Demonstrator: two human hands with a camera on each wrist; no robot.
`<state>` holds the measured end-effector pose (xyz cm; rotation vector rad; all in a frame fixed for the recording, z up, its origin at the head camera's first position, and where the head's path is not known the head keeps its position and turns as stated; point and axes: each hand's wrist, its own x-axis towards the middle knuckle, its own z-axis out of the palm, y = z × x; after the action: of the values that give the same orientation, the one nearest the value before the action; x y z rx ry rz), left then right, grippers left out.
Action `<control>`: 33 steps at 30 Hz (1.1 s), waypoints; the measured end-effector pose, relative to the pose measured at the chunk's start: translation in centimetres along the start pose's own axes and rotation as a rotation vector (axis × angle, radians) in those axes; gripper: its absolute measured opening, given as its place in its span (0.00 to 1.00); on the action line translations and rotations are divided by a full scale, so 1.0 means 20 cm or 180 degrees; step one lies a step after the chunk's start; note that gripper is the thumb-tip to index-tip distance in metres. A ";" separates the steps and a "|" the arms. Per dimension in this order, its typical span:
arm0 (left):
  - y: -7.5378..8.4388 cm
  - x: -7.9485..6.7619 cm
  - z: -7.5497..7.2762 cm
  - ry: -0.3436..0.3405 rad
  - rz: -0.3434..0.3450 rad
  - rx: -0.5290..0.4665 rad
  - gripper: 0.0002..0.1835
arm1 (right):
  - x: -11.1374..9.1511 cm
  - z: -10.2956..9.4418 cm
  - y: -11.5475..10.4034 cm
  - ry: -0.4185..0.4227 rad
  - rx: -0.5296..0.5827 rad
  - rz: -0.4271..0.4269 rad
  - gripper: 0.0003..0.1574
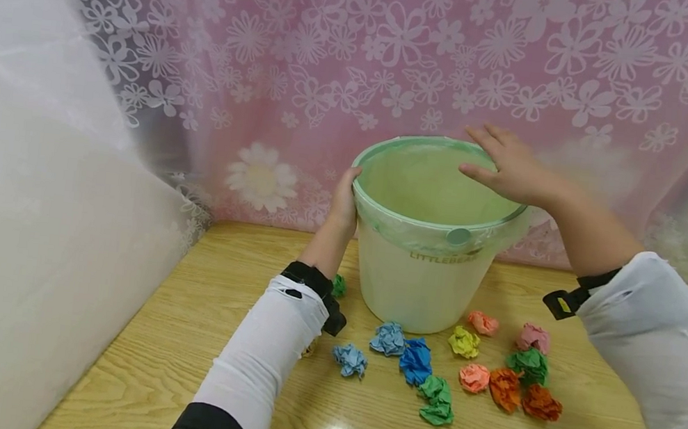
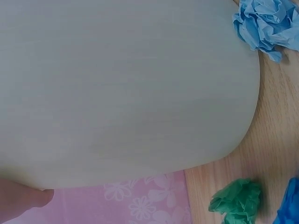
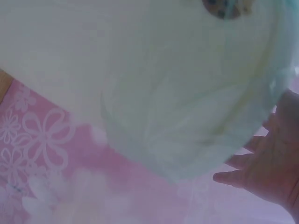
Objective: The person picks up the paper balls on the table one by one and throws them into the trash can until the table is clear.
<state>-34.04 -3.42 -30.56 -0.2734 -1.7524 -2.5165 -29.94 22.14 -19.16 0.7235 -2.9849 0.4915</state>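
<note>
A pale bucket (image 1: 422,278) with a green rim stands upright on the table, lined with a thin translucent green plastic bag (image 1: 508,233) that folds over its rim. My left hand (image 1: 344,204) rests along the bucket's left side, its thumb up at the rim and the other fingers mostly hidden. In the left wrist view a fingertip (image 2: 43,198) shows against the edge of the bucket wall. Over the right part of the rim, my right hand (image 1: 515,168) is held with fingers spread and nothing in it. The right wrist view shows those fingers (image 3: 233,178) beside the bag's edge.
Crumpled paper balls lie in front of the bucket: light blue (image 1: 350,360), dark blue (image 1: 416,360), green (image 1: 437,400), yellow (image 1: 464,342), orange (image 1: 504,389) and pink (image 1: 534,338). Another green ball (image 1: 339,286) sits beside my left wrist. A pink floral curtain (image 1: 306,99) hangs behind.
</note>
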 end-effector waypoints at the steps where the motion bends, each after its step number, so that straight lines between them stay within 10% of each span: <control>1: 0.00 0.00 0.00 0.0007 -0.0008 0.0009 0.20 | -0.01 -0.01 0.01 0.0010 0.0004 0.0017 0.47; 19: 0.01 0.00 0.00 0.0024 -0.0051 -0.0005 0.19 | -0.30 -0.05 0.22 0.0458 0.0326 0.0235 0.46; 33: 0.00 0.00 -0.02 -0.0044 -0.0085 0.0122 0.20 | -0.52 0.24 0.47 0.0850 0.0663 0.0345 0.47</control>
<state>-34.02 -3.74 -30.60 -0.2677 -1.8191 -2.5020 -24.77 33.21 -27.53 0.4635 -2.7579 0.8425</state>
